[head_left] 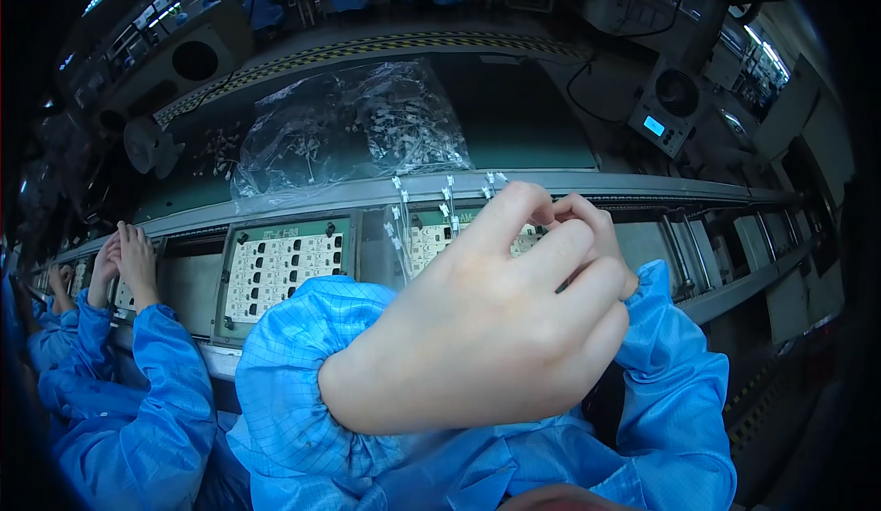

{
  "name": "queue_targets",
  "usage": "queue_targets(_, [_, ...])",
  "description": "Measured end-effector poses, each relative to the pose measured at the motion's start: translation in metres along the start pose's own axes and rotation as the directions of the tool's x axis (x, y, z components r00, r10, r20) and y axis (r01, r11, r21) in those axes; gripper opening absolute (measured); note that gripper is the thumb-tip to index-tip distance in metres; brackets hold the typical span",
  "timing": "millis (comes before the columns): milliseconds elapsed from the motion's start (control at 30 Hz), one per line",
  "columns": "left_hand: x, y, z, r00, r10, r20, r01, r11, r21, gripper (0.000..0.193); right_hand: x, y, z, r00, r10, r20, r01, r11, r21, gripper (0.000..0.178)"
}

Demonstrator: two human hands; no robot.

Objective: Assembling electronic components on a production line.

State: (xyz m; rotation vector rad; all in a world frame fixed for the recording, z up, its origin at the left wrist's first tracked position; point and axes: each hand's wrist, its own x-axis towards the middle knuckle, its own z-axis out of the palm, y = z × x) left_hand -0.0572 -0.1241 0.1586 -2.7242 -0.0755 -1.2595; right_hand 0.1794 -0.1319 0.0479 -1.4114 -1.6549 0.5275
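My left hand (486, 327) fills the middle of the view, its fingers curled and closed, with the fingertips turned away. Just beyond it is my right hand (613, 249), partly covered by the left; its visible fingers are bent inward toward the left fingertips. What the two hands pinch, if anything, is hidden. Beneath them lies a light circuit board (428, 243) in a dark frame, mostly covered by my left hand. Several thin wire leads with white connectors (448, 208) hang over the rail beside my left hand.
Left along the conveyor rail (587, 183) sits another framed board (286, 268) with black parts. Clear plastic bags (413, 116) of white connectors lie behind the rail. A co-worker's hands (128, 263) are at the left. A device with a lit screen (653, 126) stands back right.
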Motion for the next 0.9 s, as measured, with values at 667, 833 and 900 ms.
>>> queue_targets(667, [0.0, 0.003, -0.008, 0.992, 0.028, 0.123, -0.026, 1.0, -0.016, 0.015, -0.001, 0.016, 0.004, 0.998, -0.062, -0.026, 0.064, 0.995, 0.071, 0.01])
queue_targets(833, [0.002, -0.018, -0.007, 0.967, -0.004, 0.255, 0.022, 0.998, -0.066, 0.021, 0.002, 0.03, 0.011, 0.991, -0.133, 0.026, 0.131, 0.99, 0.045, 0.015])
queue_targets(900, [0.006, -0.026, 0.002, 0.966, -0.035, 0.256, 0.049, 0.998, -0.048, 0.021, 0.0, 0.03, 0.009, 0.987, -0.152, 0.06, 0.149, 0.988, 0.044, 0.02])
